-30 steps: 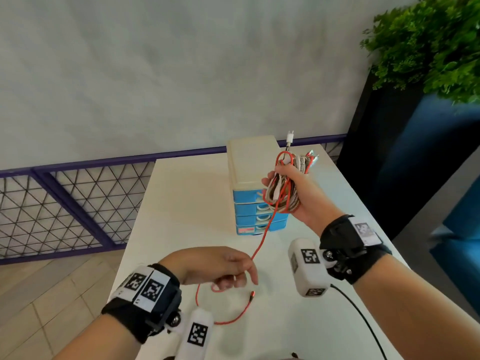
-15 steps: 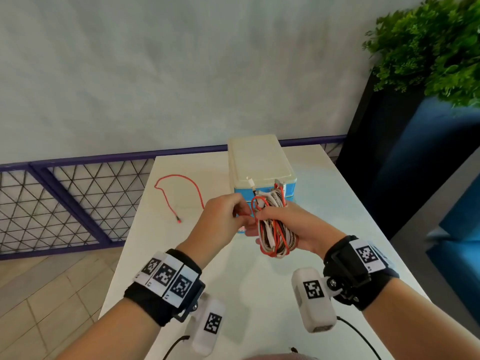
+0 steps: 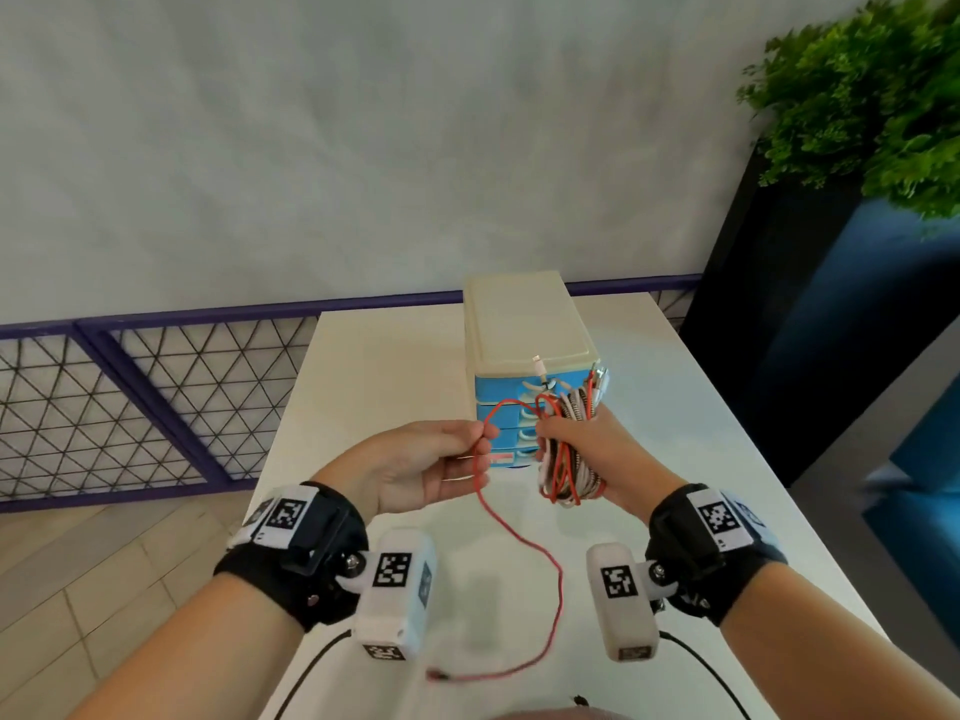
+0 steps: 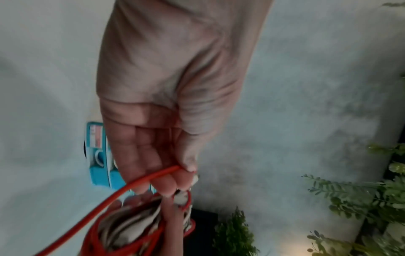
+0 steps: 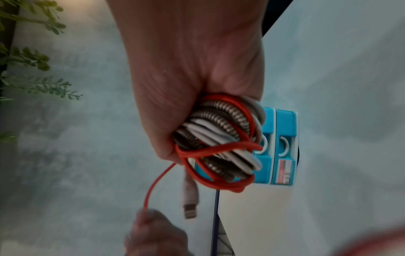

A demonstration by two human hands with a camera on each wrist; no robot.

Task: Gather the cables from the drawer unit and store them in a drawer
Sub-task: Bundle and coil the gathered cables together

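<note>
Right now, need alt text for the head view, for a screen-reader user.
Over a white table, the right hand grips a bundle of coiled cables while the left hand pinches a red cable that runs from the bundle and trails toward the viewer. Behind the hands stands a drawer unit with blue drawers.

No text reads clearly: the drawer unit (image 3: 524, 356) bears a blurred, illegible red-and-white label (image 3: 506, 458).

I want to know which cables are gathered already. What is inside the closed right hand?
The right hand grips a coiled bundle of cables: white, braided and red loops. The red cable runs on to the left hand. The fingers cover the bundle's middle, so the count stays unknown.
</note>
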